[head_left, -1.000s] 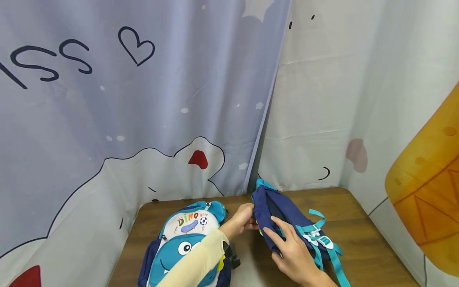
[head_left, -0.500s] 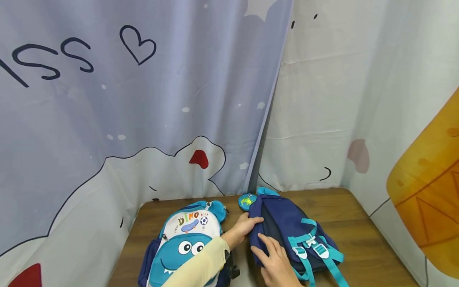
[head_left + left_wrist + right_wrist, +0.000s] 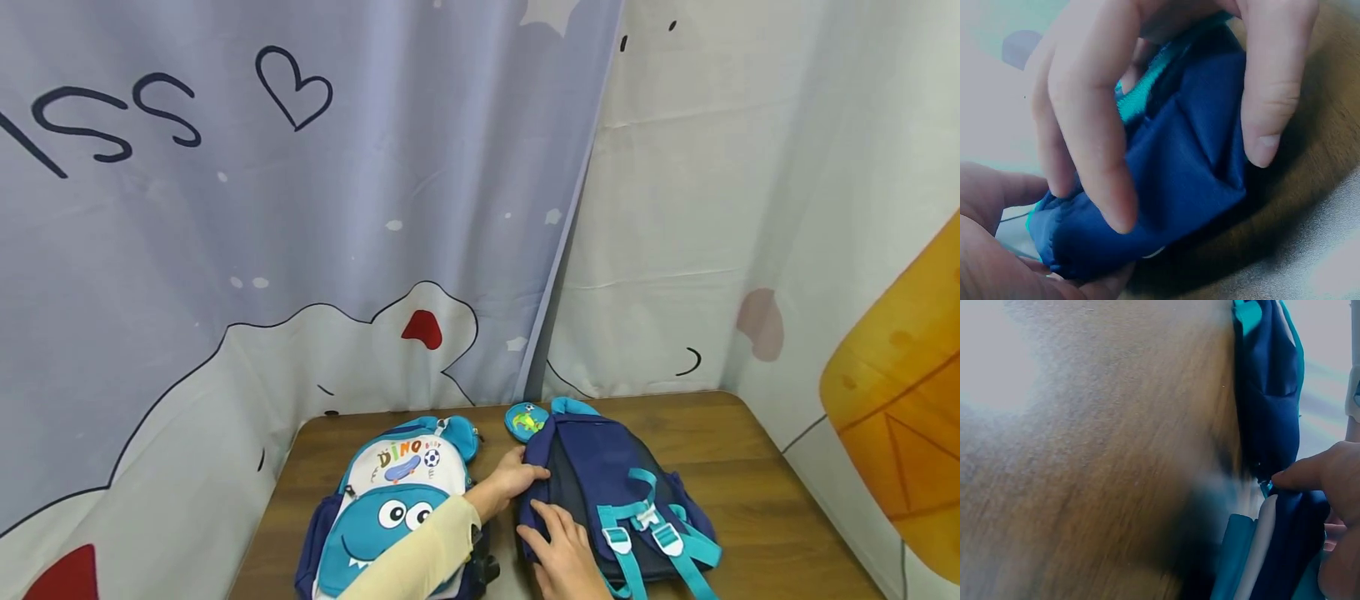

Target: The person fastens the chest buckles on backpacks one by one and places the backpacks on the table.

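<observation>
A navy backpack with teal straps lies strap side up on the right of the table. My left hand grips its left side, thumb on top and fingers tucked beneath. Just nearer, my right hand rests spread fingers on the same edge. In the left wrist view, navy side fabric shows between spread fingers and thumb, while another hand pinches its corner. In the right wrist view, a fingertip touches navy cloth. A round teal pouch with a green dinosaur lies by the backpack's top.
A second backpack, teal and white with a cartoon face and "DINO" lettering, lies on the left, partly under my left sleeve. The wooden table backs onto printed curtains.
The right backpack, tilted up on its side one second ago, has turned down flat with its straps facing up. The round pouch has come into view. Both hands have moved lower.
</observation>
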A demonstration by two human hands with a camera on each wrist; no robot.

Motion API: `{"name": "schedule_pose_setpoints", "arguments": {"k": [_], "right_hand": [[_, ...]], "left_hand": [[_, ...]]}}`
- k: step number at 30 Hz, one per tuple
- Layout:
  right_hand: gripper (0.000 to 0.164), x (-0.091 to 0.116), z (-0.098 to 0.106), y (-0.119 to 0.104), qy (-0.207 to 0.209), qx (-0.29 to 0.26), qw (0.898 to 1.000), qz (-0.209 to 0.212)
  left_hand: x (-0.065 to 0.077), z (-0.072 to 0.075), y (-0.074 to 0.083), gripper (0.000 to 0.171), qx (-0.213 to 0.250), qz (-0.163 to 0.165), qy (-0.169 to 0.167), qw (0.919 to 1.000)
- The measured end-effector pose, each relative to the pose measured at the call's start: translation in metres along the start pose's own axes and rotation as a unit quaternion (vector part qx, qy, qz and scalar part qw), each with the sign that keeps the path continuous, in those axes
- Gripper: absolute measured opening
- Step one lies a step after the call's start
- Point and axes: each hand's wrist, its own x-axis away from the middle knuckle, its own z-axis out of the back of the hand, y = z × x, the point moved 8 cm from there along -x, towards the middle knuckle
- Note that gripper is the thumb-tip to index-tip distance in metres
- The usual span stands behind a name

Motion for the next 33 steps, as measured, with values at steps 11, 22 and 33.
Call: {"name": "schedule_pose_setpoints", "arguments": {"k": [11,22,33], "right_hand": [[0.055,0.002,-0.012,0.005,-0.118,-0.041,0.992,0.009],[0.038,-0.017,0.031,0.034,-0.084,-0.022,0.995,0.044],[0.039,-0.019,0.055,0.074,-0.101,0.011,0.994,0.05]], "left_hand": [[0.004,-0.001,0.003,0.069,-0.027,0.013,0.019,0.9994],[0.005,0.007,0.024,0.057,-0.068,-0.028,0.044,0.9964],[0.012,-0.001,0.038,0.056,-0.102,-0.053,0.038,0.9926]]}}
